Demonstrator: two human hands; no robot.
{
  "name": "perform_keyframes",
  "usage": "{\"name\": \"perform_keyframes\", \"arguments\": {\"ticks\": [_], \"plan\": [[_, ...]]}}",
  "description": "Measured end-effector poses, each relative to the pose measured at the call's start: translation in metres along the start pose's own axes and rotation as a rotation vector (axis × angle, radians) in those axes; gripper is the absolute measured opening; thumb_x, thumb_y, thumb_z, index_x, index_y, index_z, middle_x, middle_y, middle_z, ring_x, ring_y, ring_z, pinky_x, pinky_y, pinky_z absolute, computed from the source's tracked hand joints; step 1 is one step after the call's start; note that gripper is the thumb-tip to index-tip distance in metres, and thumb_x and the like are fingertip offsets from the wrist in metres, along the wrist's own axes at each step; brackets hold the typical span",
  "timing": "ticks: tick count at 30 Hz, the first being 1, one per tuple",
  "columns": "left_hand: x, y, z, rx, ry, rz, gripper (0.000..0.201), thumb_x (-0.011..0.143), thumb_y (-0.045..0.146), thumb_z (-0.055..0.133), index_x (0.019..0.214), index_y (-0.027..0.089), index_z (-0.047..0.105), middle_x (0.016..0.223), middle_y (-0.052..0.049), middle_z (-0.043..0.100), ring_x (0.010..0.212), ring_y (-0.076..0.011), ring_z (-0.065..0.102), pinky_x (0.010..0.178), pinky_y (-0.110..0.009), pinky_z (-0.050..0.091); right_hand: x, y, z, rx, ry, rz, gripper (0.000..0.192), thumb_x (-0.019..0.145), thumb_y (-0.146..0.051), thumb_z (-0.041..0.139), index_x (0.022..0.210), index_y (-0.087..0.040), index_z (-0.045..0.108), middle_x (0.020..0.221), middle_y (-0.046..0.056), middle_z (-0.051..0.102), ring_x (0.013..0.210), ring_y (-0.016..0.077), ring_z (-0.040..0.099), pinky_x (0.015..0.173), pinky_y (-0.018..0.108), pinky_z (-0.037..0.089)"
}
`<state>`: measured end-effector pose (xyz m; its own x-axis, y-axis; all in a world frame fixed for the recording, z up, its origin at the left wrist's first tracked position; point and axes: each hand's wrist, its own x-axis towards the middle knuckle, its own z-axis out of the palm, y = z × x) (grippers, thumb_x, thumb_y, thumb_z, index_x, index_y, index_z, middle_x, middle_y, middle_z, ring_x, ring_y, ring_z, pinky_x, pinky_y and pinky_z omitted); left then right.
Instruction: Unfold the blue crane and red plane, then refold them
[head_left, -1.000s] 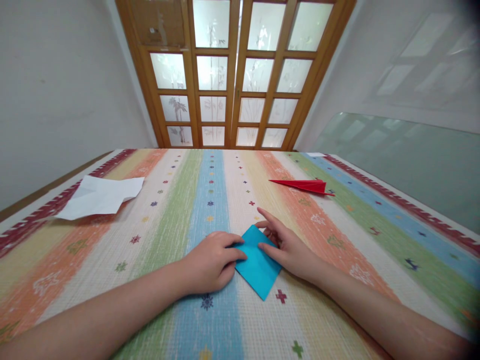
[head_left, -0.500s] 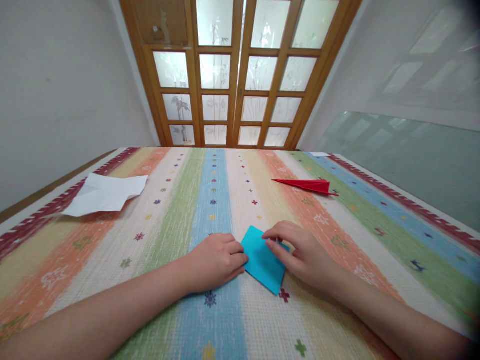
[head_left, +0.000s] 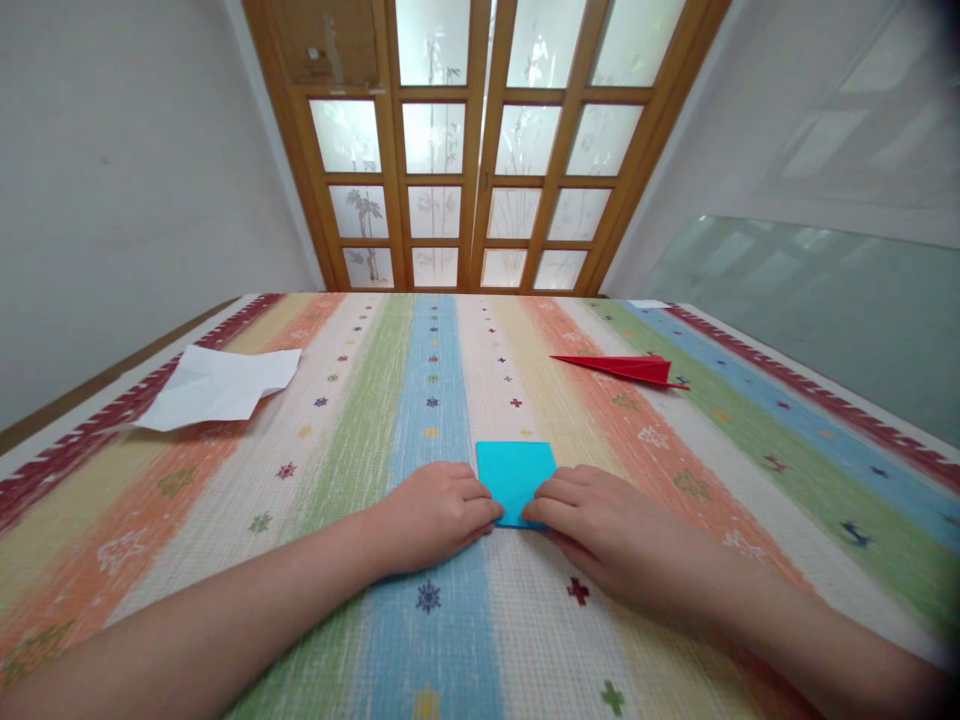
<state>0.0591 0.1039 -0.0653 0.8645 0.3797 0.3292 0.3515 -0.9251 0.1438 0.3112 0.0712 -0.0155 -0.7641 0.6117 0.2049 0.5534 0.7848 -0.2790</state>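
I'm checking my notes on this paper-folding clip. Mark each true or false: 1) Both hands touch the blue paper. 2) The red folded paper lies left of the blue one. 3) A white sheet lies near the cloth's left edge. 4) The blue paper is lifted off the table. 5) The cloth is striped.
1) Both hands touch the blue paper. True: the left hand and right hand press its near edge.
2) The red paper lies left of it. False: it lies farther off, to the right.
3) A white sheet lies near the left edge. True.
4) The blue paper is lifted. False: it lies flat on the cloth.
5) The cloth is striped. True.
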Motion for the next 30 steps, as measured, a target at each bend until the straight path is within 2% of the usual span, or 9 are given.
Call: {"name": "perform_keyframes", "arguments": {"ticks": [3, 6, 10, 12, 16, 18, 22, 26, 30], "plan": [[0.001, 0.001, -0.003, -0.025, -0.017, 0.017, 0.023, 0.099, 0.028, 0.052, 0.109, 0.017, 0.070, 0.093, -0.008, 0.074, 0.088, -0.0212, 0.067, 0.087, -0.038, 0.050, 0.000, 0.008, 0.007, -0.054, -0.068, 0.006, 0.029, 0.097, -0.014, 0.053, 0.118, -0.028, 0.066, 0.111, 0.005, 0.073, 0.100, 0.0224, 0.065, 0.085, 0.038, 0.046], [0.002, 0.005, -0.008, -0.075, -0.032, 0.031, 0.026, 0.097, 0.033, 0.056, 0.113, 0.018, 0.069, 0.096, -0.009, 0.074, 0.098, -0.0242, 0.066, 0.098, -0.043, 0.046, -0.003, 0.018, 0.018, -0.125, -0.025, 0.032, 0.024, 0.097, -0.016, 0.053, 0.113, -0.025, 0.069, 0.099, 0.005, 0.073, 0.091, 0.0230, 0.065, 0.079, 0.038, 0.046], [0.002, 0.012, -0.011, -0.146, -0.029, 0.016, 0.027, 0.096, 0.034, 0.057, 0.117, 0.021, 0.067, 0.103, -0.007, 0.075, 0.112, -0.0257, 0.063, 0.111, -0.051, 0.035, -0.005, 0.028, 0.028, -0.162, 0.038, 0.025, 0.025, 0.098, -0.017, 0.052, 0.115, -0.024, 0.069, 0.099, 0.007, 0.072, 0.094, 0.0237, 0.064, 0.081, 0.039, 0.046], [0.003, 0.015, -0.009, -0.157, -0.037, 0.026, 0.026, 0.096, 0.033, 0.057, 0.118, 0.022, 0.066, 0.106, -0.007, 0.075, 0.113, -0.0255, 0.063, 0.112, -0.052, 0.034, -0.005, 0.029, 0.030, -0.168, 0.046, 0.017, 0.025, 0.098, -0.017, 0.052, 0.114, -0.023, 0.070, 0.100, 0.008, 0.072, 0.095, 0.0242, 0.064, 0.082, 0.040, 0.047], [0.005, 0.017, -0.005, -0.131, -0.055, 0.083, 0.024, 0.097, 0.025, 0.053, 0.115, 0.017, 0.067, 0.107, -0.010, 0.073, 0.108, -0.0243, 0.065, 0.102, -0.043, 0.046, -0.003, 0.028, 0.032, -0.148, 0.032, 0.022, 0.025, 0.096, -0.016, 0.052, 0.113, -0.022, 0.070, 0.102, 0.009, 0.072, 0.096, 0.0255, 0.065, 0.085, 0.043, 0.048], [0.005, 0.014, -0.004, -0.129, -0.033, 0.040, 0.027, 0.096, 0.024, 0.052, 0.119, 0.016, 0.064, 0.113, -0.011, 0.071, 0.110, -0.0243, 0.064, 0.100, -0.042, 0.048, -0.002, 0.027, 0.032, -0.101, 0.029, 0.038, 0.029, 0.095, -0.014, 0.050, 0.117, -0.022, 0.068, 0.105, 0.009, 0.072, 0.098, 0.0259, 0.065, 0.086, 0.044, 0.049], [0.001, 0.003, -0.005, -0.166, 0.023, -0.127, 0.043, 0.092, 0.035, 0.062, 0.131, 0.017, 0.058, 0.131, -0.014, 0.064, 0.122, -0.0291, 0.058, 0.105, -0.049, 0.046, -0.002, 0.028, 0.033, 0.041, 0.079, 0.082, 0.037, 0.093, -0.013, 0.049, 0.125, -0.024, 0.065, 0.109, 0.010, 0.072, 0.098, 0.0246, 0.065, 0.084, 0.042, 0.051], [0.001, -0.005, -0.003, -0.216, 0.024, -0.235, 0.044, 0.091, 0.035, 0.065, 0.131, 0.018, 0.059, 0.128, -0.014, 0.065, 0.124, -0.0299, 0.058, 0.105, -0.049, 0.047, -0.002, 0.028, 0.032, 0.097, 0.093, 0.095, 0.037, 0.092, -0.017, 0.053, 0.126, -0.023, 0.064, 0.107, 0.010, 0.071, 0.097, 0.0249, 0.065, 0.082, 0.041, 0.051], [0.005, -0.006, -0.002, -0.209, 0.031, -0.264, 0.037, 0.093, 0.036, 0.063, 0.124, 0.017, 0.063, 0.120, -0.013, 0.069, 0.117, -0.0286, 0.061, 0.101, -0.047, 0.048, 0.000, 0.026, 0.031, 0.086, 0.077, 0.089, 0.033, 0.092, -0.027, 0.060, 0.125, -0.022, 0.065, 0.106, 0.011, 0.071, 0.098, 0.0266, 0.064, 0.083, 0.043, 0.050]]}}
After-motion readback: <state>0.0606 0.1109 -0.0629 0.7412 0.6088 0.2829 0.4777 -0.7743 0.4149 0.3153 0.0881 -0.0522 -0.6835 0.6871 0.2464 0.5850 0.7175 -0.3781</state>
